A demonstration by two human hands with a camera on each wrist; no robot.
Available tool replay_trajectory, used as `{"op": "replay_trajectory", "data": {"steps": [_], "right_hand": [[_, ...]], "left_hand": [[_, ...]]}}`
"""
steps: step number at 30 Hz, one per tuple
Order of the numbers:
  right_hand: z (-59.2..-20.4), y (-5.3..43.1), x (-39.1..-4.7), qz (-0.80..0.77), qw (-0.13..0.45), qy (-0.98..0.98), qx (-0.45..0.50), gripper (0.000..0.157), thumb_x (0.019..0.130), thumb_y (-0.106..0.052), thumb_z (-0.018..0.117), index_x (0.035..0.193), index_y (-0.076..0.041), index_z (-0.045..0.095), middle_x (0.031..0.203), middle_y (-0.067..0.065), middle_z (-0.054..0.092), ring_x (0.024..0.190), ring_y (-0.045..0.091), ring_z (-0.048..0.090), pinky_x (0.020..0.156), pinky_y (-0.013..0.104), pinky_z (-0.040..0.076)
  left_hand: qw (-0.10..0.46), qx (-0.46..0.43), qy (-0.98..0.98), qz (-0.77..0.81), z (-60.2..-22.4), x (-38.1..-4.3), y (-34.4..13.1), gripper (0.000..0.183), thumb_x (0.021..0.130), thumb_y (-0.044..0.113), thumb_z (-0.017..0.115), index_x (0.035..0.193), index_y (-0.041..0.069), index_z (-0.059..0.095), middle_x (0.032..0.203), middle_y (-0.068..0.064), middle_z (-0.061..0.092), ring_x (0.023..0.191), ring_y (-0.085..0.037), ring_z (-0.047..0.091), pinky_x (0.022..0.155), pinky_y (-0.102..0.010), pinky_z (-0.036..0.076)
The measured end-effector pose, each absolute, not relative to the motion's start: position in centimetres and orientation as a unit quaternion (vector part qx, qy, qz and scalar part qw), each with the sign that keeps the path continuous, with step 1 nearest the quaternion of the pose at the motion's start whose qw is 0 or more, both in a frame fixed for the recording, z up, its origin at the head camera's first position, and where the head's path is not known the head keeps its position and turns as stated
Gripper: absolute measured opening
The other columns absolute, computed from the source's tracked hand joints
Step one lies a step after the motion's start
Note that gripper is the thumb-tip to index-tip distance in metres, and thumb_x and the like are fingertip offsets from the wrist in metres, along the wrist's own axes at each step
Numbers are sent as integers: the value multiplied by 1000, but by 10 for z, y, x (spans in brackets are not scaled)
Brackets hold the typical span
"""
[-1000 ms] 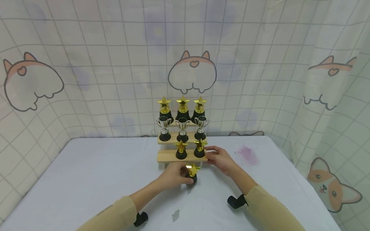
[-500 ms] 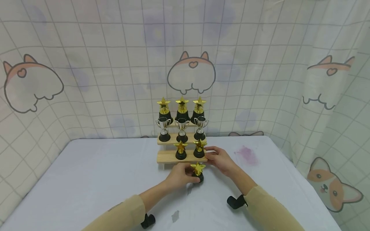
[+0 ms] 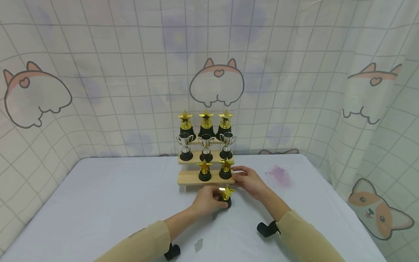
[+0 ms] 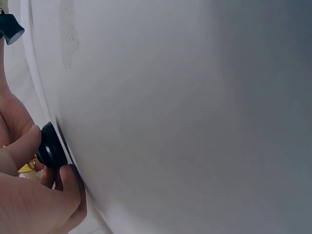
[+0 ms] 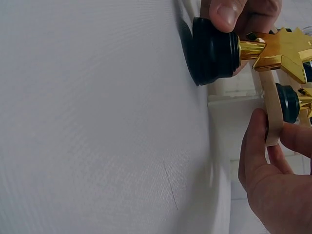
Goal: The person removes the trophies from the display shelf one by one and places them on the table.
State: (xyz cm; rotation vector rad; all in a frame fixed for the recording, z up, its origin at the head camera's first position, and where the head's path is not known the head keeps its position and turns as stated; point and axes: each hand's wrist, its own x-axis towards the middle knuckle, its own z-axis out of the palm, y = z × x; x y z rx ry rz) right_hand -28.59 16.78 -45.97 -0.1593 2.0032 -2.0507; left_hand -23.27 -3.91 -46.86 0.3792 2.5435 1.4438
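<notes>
My left hand [image 3: 206, 201] pinches a small star trophy [image 3: 227, 193] by its black base, low in front of the stand. The right wrist view shows that trophy's base [image 5: 214, 52] close to the tabletop and its gold star turned toward the stand's side. My right hand [image 3: 250, 182] grips the right end of the bottom wooden shelf [image 3: 188, 177], with fingers below and thumb above the board [image 5: 274, 109]. On this shelf stand two star trophies, one in the middle [image 3: 205, 171] and one at the right [image 3: 226, 169], close to my right fingertips.
Three silver cup trophies [image 3: 206, 147] stand on the middle shelf [image 3: 195, 157]. Above them are three larger gold star trophies [image 3: 206, 123]. White cloth covers the table [image 3: 124, 203], and a patterned curtain [image 3: 131, 91] hangs behind it. A grey patch [image 3: 198, 245] marks the cloth near the front.
My left hand has carried the star trophy to the right along the stand's front, mostly in the first half second. My right hand stays at the shelf's end.
</notes>
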Motion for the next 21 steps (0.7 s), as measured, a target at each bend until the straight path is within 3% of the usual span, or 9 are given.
{"op": "replay_trajectory", "data": {"steps": [5,12,21], "right_hand": [[-460,168,-286,-704,135,695,-58,42,104,-1,54,142,13,44,129,28,59,105,24,67,92,36,57],[-461,167,-286,-706,136,693,-54,41,104,0,55,142,13,45,127,26,60,102,21,68,91,36,58],[-459,168,-286,-700,136,699,-52,41,104,-1,55,142,12,45,132,29,58,106,23,67,92,35,57]], "left_hand": [[88,125,861,485,-468,-231,-36,34,79,10,90,107,0,72,93,0,66,84,-14,58,75,-31,53],[74,119,875,464,-466,-227,-32,31,78,9,91,101,0,71,83,-3,63,75,-15,54,63,-28,45],[67,120,878,457,-466,-226,-28,34,79,10,90,103,-1,70,86,-3,65,77,-15,57,66,-30,49]]}}
